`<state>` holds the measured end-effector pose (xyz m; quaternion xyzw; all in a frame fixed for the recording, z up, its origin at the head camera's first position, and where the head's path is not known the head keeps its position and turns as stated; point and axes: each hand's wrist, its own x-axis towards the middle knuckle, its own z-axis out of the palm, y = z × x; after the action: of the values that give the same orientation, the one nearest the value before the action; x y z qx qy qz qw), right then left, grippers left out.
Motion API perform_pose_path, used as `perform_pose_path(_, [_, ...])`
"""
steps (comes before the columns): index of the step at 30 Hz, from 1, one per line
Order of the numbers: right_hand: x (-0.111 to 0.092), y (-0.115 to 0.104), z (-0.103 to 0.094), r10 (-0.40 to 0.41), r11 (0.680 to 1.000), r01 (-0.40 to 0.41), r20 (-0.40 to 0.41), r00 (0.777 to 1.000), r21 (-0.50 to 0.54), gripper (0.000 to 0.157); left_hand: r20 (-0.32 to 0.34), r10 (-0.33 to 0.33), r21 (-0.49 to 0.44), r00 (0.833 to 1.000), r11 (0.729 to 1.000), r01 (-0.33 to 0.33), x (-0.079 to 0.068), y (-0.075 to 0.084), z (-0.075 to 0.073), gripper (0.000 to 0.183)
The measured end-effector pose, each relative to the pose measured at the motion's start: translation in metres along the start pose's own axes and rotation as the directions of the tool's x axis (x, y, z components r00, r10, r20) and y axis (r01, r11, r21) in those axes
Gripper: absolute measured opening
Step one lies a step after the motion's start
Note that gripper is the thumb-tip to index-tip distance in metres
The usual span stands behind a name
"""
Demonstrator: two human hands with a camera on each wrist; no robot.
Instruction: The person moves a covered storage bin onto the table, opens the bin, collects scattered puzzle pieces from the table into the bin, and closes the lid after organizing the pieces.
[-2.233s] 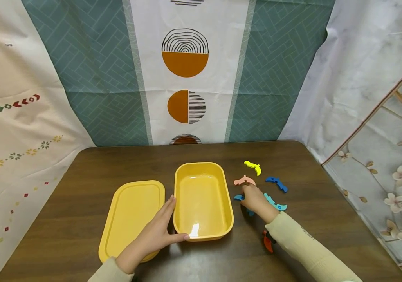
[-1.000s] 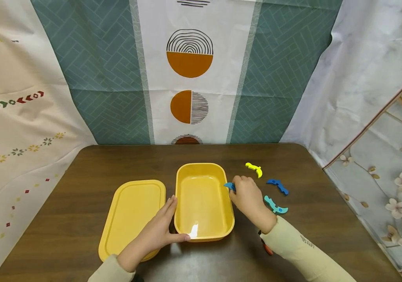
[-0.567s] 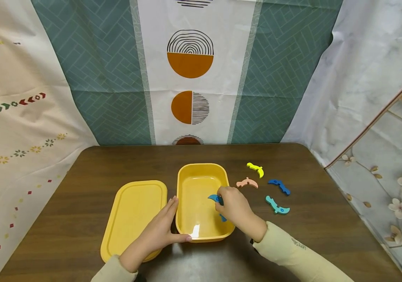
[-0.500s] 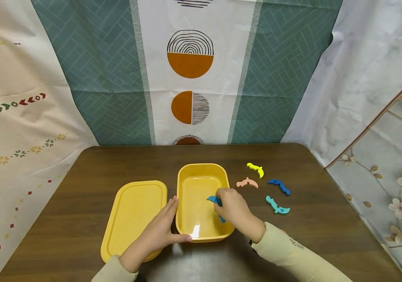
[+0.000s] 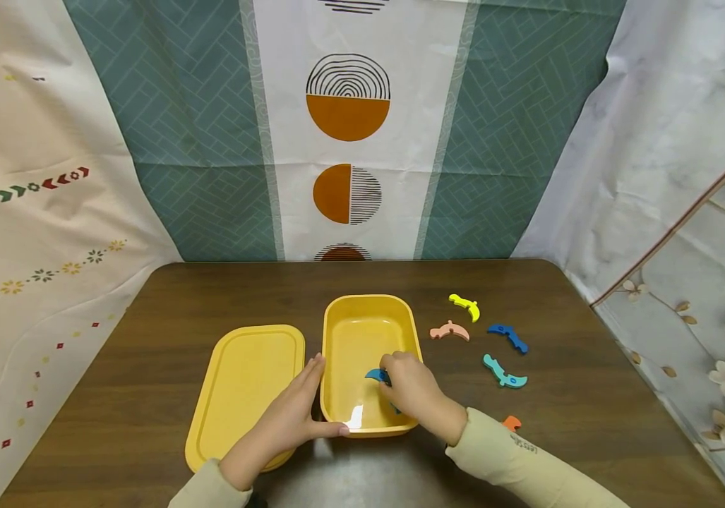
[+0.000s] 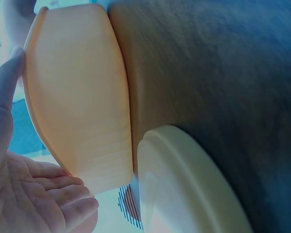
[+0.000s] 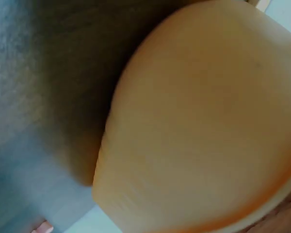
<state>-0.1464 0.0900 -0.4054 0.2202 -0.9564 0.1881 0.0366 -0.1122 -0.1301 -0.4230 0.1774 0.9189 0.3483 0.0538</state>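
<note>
My right hand (image 5: 418,389) is inside the yellow plastic box (image 5: 357,343) in the head view, pinching a light-blue toy knife with a curved blade (image 5: 375,375) low over the box floor. The fingers cover the middle of the knife. My left hand (image 5: 282,427) rests against the box's left side, fingers straight along the wall and thumb at the near rim. In the left wrist view, that hand (image 6: 43,199) touches the rim of the box (image 6: 80,97). The right wrist view is mostly filled by the box's outer wall (image 7: 199,121); the right fingers are hidden there.
A yellow lid (image 5: 249,388) lies left of the box. Right of it on the brown table (image 5: 146,331) are toy knives: yellow (image 5: 466,306), pink (image 5: 449,330), dark blue (image 5: 510,336) and turquoise (image 5: 503,372). An orange piece (image 5: 512,422) is partly hidden by the right sleeve.
My right hand has picked up the light-blue toy knife from the table, carried it left over the rim and lowered it into the box. My left hand has stayed at the box.
</note>
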Motion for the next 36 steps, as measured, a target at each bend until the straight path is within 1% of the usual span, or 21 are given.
perform_pose_path(6, [-0.002, 0.001, 0.008, -0.026, 1.000, 0.026, 0.014, 1.000, -0.013, 0.019, -0.001, 0.010, -0.015, 1.000, 1.000, -0.010, 0.000, 0.000, 0.001, 0.114])
perform_pose_path(14, [-0.003, 0.002, 0.016, -0.065, 0.993, 0.072, 0.075, 0.995, -0.094, 0.022, 0.005, 0.012, -0.021, 1.000, 1.000, -0.012, -0.001, 0.001, 0.002, 0.114])
perform_pose_path(18, [-0.003, 0.001, 0.018, -0.051, 0.991, 0.064, 0.105, 0.993, -0.115, 0.020, 0.009, 0.005, -0.024, 1.000, 1.000, -0.005, -0.001, 0.001, 0.001, 0.114])
perform_pose_path(24, [-0.002, -0.001, 0.019, -0.041, 0.992, 0.055, 0.120, 0.992, -0.118, 0.018, 0.013, -0.006, -0.025, 1.000, 1.000, 0.006, -0.001, 0.001, 0.001, 0.114])
perform_pose_path(28, [-0.001, 0.000, 0.019, -0.047, 0.992, 0.059, 0.114, 0.992, -0.111, 0.018, 0.013, -0.010, -0.023, 1.000, 1.000, 0.011, -0.001, 0.001, 0.000, 0.114])
perform_pose_path(31, [-0.001, 0.001, 0.018, -0.058, 0.994, 0.067, 0.101, 0.993, -0.086, 0.020, 0.013, -0.013, -0.022, 1.000, 1.000, 0.013, -0.002, 0.001, 0.000, 0.114])
perform_pose_path(36, [-0.001, 0.001, 0.011, -0.064, 0.997, 0.066, 0.070, 0.995, -0.034, 0.016, 0.012, -0.013, -0.024, 1.000, 1.000, 0.013, -0.002, 0.001, 0.000, 0.114])
